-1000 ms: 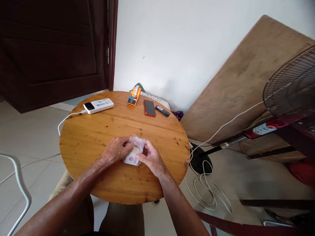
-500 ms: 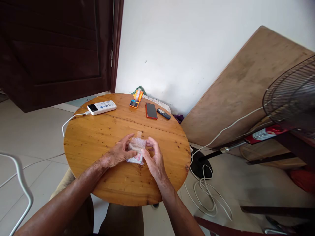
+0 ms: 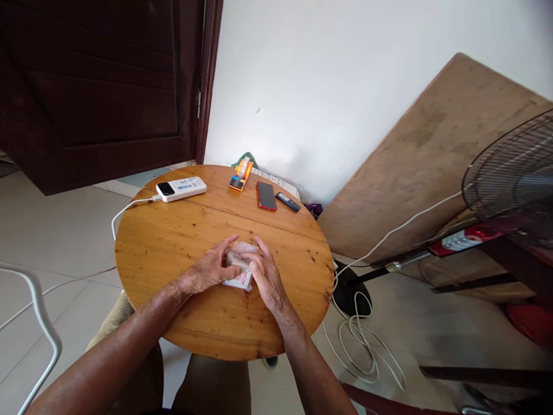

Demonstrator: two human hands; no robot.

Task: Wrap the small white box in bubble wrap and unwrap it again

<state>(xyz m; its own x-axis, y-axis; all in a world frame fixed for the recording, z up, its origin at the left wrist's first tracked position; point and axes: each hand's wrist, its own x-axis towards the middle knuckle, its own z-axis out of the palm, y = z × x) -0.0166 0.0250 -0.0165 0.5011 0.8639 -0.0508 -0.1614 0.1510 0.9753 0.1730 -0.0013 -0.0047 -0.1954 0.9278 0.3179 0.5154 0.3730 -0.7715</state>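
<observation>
A small white box with red print, wrapped in clear bubble wrap (image 3: pixel 238 280), lies on the round wooden table (image 3: pixel 185 328) in front of me. My left hand (image 3: pixel 211 268) grips its left side, thumb pressed on top and fingers along the far edge. From the right, my right hand (image 3: pixel 265 279) holds the wrap, with a finger reaching across its top and the thumb close to the right edge. My fingers hide part of the wrap's far end.
Farther back on the table are a white power bank (image 3: pixel 181 189) with a cable, an orange tape dispenser (image 3: pixel 242 174), a red-edged phone (image 3: pixel 266 196) and a dark blue handheld object (image 3: pixel 287 202). A fan (image 3: pixel 514 167) stands at right, with a loose cable (image 3: pixel 358 346) on the floor.
My right hand has shifted left and forward, a finger now lying across the wrap. The tape strip that stuck out at the far end no longer shows there. My left hand keeps its hold.
</observation>
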